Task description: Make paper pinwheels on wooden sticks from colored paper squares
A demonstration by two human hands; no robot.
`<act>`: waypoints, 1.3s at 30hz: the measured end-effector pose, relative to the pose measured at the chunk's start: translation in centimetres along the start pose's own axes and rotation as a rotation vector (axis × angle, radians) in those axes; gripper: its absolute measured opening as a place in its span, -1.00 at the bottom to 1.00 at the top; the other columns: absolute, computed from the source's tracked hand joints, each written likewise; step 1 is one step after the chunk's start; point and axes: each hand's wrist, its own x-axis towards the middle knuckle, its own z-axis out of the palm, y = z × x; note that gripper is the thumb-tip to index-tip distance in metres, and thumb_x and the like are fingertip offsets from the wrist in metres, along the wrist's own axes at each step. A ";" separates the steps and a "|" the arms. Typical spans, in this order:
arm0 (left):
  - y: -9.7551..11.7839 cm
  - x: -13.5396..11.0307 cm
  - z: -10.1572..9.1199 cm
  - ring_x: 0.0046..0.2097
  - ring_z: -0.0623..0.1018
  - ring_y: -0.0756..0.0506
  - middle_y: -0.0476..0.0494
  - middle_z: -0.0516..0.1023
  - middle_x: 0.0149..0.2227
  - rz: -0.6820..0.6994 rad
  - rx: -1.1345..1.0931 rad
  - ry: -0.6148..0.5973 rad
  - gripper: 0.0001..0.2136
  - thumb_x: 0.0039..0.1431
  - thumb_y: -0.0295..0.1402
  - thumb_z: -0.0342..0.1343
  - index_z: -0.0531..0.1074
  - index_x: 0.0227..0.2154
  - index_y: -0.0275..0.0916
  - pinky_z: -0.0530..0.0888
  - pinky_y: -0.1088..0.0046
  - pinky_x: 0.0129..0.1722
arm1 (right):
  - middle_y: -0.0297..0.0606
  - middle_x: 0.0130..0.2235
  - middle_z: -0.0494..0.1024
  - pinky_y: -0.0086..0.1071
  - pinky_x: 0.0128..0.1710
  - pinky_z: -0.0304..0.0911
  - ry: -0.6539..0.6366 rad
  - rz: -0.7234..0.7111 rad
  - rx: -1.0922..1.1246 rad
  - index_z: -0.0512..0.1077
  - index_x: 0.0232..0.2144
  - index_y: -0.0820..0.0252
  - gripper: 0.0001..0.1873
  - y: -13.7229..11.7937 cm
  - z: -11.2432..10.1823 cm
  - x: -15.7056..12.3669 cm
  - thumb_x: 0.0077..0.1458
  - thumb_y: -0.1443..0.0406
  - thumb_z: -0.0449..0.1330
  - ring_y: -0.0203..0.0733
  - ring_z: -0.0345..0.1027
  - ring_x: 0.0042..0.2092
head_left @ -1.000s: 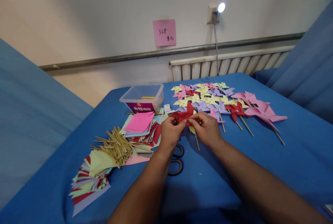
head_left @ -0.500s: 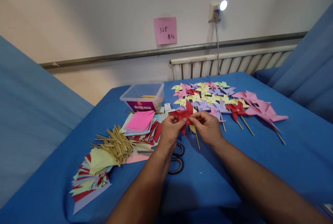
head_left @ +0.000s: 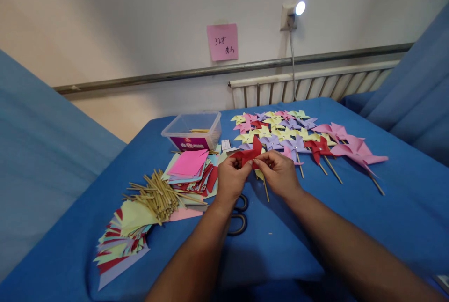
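Between both hands, above the table, is a red paper pinwheel (head_left: 249,153) with folded blades. My left hand (head_left: 229,178) grips its left side, thumb near the middle. With thumb and forefinger, my right hand (head_left: 280,173) pinches at the pinwheel's centre; anything small between those fingertips is hidden. Behind the hands, several finished pinwheels on sticks lie in rows, among them a purple one (head_left: 297,144) and a big pink one (head_left: 359,150). Black-handled scissors (head_left: 237,224) lie by my left wrist, their blades out of sight.
On the blue-covered table (head_left: 280,255) stands a clear plastic box (head_left: 191,126) with sticks inside. Stacked coloured paper (head_left: 189,164), a heap of thin sticks (head_left: 161,196) and fanned paper pieces (head_left: 121,243) lie at the left. A small white box (head_left: 226,144) sits behind my left hand.
The red pinwheel has tilted and its lower blade no longer shows below the fingers. My hands have drawn slightly closer together, both still holding it.
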 end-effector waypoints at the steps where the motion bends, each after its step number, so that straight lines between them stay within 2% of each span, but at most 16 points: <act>1: 0.1 -0.1 0.0 -0.54 0.36 0.02 0.00 0.47 -0.59 0.023 0.024 -0.003 -0.85 -0.15 -0.31 0.30 0.55 -0.51 -0.28 0.26 0.52 -0.52 | -0.30 -0.41 0.54 -0.34 -0.37 0.28 -0.002 0.008 0.005 0.49 -0.42 0.12 -0.87 0.0 0.0 0.0 0.11 0.22 0.21 -0.21 0.37 -0.39; 4: 0.5 -0.3 0.0 -0.49 0.41 0.00 -0.02 0.52 -0.53 0.100 0.054 0.006 -0.84 -0.13 -0.34 0.28 0.58 -0.42 -0.25 0.31 0.51 -0.45 | -0.31 -0.41 0.53 -0.34 -0.38 0.28 -0.011 0.027 0.025 0.48 -0.43 0.12 -0.88 0.0 0.1 -0.1 0.11 0.23 0.21 -0.21 0.37 -0.39; 7: 0.9 -0.6 0.1 -0.46 0.44 -0.02 -0.03 0.54 -0.51 0.128 0.050 0.030 -0.87 -0.14 -0.37 0.29 0.57 -0.45 -0.24 0.33 0.50 -0.41 | -0.30 -0.39 0.52 -0.33 -0.35 0.30 -0.003 0.012 0.050 0.49 -0.44 0.11 -0.88 -0.1 0.0 0.1 0.10 0.24 0.20 -0.21 0.37 -0.38; 11: 0.7 -0.6 0.1 -0.44 0.45 -0.02 -0.05 0.55 -0.49 0.125 0.016 0.012 -0.85 -0.14 -0.37 0.29 0.57 -0.43 -0.25 0.34 0.49 -0.38 | -0.20 -0.17 0.53 -0.23 -0.10 0.31 0.054 -0.010 0.095 0.50 -0.45 0.11 -0.90 -0.4 -0.1 0.3 0.04 0.22 0.25 -0.09 0.41 -0.10; 14: 0.3 -0.4 0.0 -0.44 0.45 -0.03 -0.06 0.55 -0.49 0.105 -0.015 -0.022 -0.82 -0.13 -0.35 0.30 0.57 -0.40 -0.26 0.33 0.49 -0.41 | -0.25 -0.26 0.54 -0.25 -0.16 0.33 0.024 0.091 0.218 0.46 -0.43 0.13 -0.87 -0.6 0.1 0.3 0.03 0.19 0.26 -0.13 0.43 -0.20; 16: 0.1 -0.4 0.0 -0.45 0.45 -0.03 -0.06 0.54 -0.49 0.087 -0.016 -0.036 -0.81 -0.13 -0.33 0.30 0.57 -0.39 -0.27 0.33 0.49 -0.43 | -0.31 -0.35 0.53 -0.31 -0.27 0.35 0.019 0.143 0.327 0.43 -0.32 0.12 -0.81 -0.7 0.4 0.2 0.01 0.19 0.28 -0.18 0.42 -0.30; 19: 0.1 -0.4 0.0 -0.45 0.46 -0.03 -0.07 0.56 -0.47 0.078 -0.009 -0.043 -0.80 -0.12 -0.31 0.31 0.57 -0.38 -0.28 0.33 0.49 -0.44 | -0.37 -0.38 0.53 -0.33 -0.32 0.37 0.035 0.160 0.466 0.33 -0.04 0.08 -0.51 -0.7 0.7 0.3 -0.04 0.19 0.32 -0.21 0.44 -0.34; 20: 0.2 -0.4 -0.1 -0.45 0.47 -0.03 -0.08 0.57 -0.47 0.078 -0.014 -0.045 -0.79 -0.12 -0.31 0.31 0.57 -0.38 -0.28 0.33 0.49 -0.43 | -0.37 -0.39 0.54 -0.32 -0.32 0.38 0.027 0.169 0.501 0.31 0.00 0.08 -0.47 -0.6 0.8 0.3 -0.04 0.18 0.32 -0.20 0.45 -0.35; 21: 0.2 -0.4 -0.1 -0.44 0.47 -0.04 -0.08 0.57 -0.46 0.076 -0.023 -0.050 -0.78 -0.12 -0.30 0.31 0.57 -0.37 -0.28 0.34 0.49 -0.43 | -0.36 -0.39 0.55 -0.31 -0.32 0.39 0.008 0.181 0.524 0.33 -0.03 0.09 -0.49 -0.6 0.8 0.4 -0.05 0.17 0.32 -0.20 0.46 -0.36; 24: 0.4 -0.5 -0.1 -0.45 0.47 -0.03 -0.08 0.57 -0.47 0.052 -0.055 -0.067 -0.78 -0.15 -0.31 0.33 0.58 -0.39 -0.28 0.33 0.49 -0.43 | -0.32 -0.39 0.58 -0.28 -0.30 0.41 -0.056 0.218 0.552 0.45 -0.34 0.13 -0.72 -0.3 0.8 0.5 -0.07 0.11 0.33 -0.19 0.46 -0.36; 26: 0.4 -0.6 -0.1 -0.48 0.44 -0.01 -0.06 0.54 -0.51 0.015 -0.075 -0.060 -0.79 -0.17 -0.31 0.34 0.57 -0.42 -0.29 0.31 0.50 -0.47 | -0.32 -0.41 0.58 -0.27 -0.30 0.41 -0.076 0.243 0.561 0.45 -0.44 0.14 -0.73 -0.2 0.7 0.6 -0.09 0.10 0.34 -0.19 0.45 -0.37; 29: 0.4 -0.7 0.0 -0.51 0.41 0.02 -0.03 0.51 -0.54 -0.051 -0.160 -0.062 -0.79 -0.20 -0.31 0.36 0.55 -0.46 -0.30 0.28 0.53 -0.50 | -0.32 -0.42 0.58 -0.29 -0.31 0.38 -0.065 0.292 0.579 0.46 -0.44 0.15 -0.72 -0.1 0.7 0.5 -0.12 0.09 0.36 -0.20 0.43 -0.38; 34: 0.1 -0.6 0.2 -0.50 0.42 0.04 -0.01 0.51 -0.52 -0.175 -0.354 -0.137 -0.74 -0.21 -0.24 0.39 0.49 -0.50 -0.29 0.31 0.54 -0.47 | -0.32 -0.43 0.56 -0.32 -0.35 0.34 -0.075 0.327 0.594 0.47 -0.43 0.16 -0.70 -0.2 0.7 0.3 -0.10 0.07 0.34 -0.22 0.40 -0.40; 39: 0.1 -0.4 0.1 -0.51 0.41 0.06 0.01 0.51 -0.53 -0.198 -0.390 -0.130 -0.71 -0.25 -0.24 0.42 0.49 -0.49 -0.28 0.31 0.55 -0.47 | -0.32 -0.41 0.56 -0.31 -0.33 0.33 -0.110 0.349 0.622 0.47 -0.42 0.16 -0.70 -0.2 0.9 0.2 -0.09 0.07 0.34 -0.21 0.41 -0.39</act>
